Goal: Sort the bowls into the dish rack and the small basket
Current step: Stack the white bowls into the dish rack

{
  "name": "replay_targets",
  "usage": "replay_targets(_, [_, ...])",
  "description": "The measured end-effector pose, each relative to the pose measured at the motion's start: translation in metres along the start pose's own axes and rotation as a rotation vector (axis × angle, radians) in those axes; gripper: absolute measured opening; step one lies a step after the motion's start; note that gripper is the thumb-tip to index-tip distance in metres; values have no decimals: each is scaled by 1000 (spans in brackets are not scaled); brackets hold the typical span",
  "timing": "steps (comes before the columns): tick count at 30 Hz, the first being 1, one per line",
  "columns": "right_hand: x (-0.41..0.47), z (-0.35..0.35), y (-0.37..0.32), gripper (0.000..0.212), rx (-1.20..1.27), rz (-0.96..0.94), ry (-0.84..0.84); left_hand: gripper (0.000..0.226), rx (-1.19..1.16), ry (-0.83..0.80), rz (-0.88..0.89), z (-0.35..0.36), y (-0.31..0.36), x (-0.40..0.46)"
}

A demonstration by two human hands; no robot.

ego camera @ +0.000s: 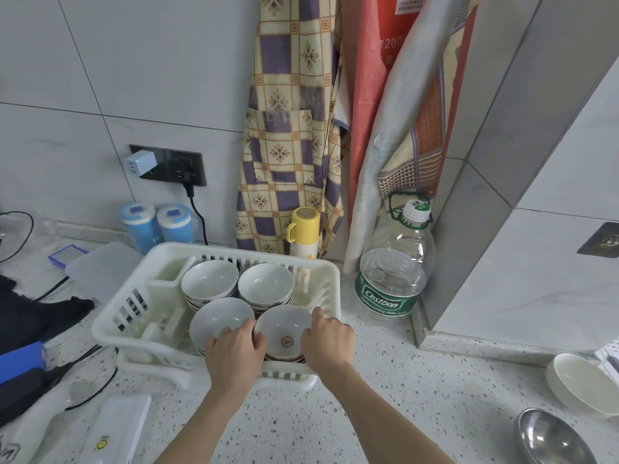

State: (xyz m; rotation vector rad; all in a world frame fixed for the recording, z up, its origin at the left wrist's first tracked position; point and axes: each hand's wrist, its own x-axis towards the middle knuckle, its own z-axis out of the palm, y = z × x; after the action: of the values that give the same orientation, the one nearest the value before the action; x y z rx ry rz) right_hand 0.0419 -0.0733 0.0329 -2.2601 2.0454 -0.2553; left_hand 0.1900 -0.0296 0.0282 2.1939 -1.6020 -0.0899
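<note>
Over the dish rack (110, 324), left hand (234, 351) and right hand (330, 341) gripping front bowl (284, 333)

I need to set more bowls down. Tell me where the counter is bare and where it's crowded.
Bare speckled counter lies between the dish rack, the water bottle and the white bowl at right. The rack's right half is packed with bowl stacks; both hands are there. The counter left of the rack is cluttered with cables and boxes.

Single head view, angled down, close over countertop (385, 380)
</note>
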Motion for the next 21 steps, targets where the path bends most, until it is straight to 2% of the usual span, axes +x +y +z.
replay_targets(9, [1, 2, -1, 24, -42, -26, 16, 9, -23, 58, 58, 7, -2, -5])
replay_targets(14, [0, 4, 0, 8, 26, -16, 51, 4, -26, 56, 68, 9, -4, -5])
replay_targets(19, [-3, 8, 0, 10, 98, 17, 154, 9, -50, 67, 57, 11, -9, -8])
replay_targets(21, [-4, 9, 1, 25, 145, 12, 138, 18, -86, 30, 40, 9, -8, -13])
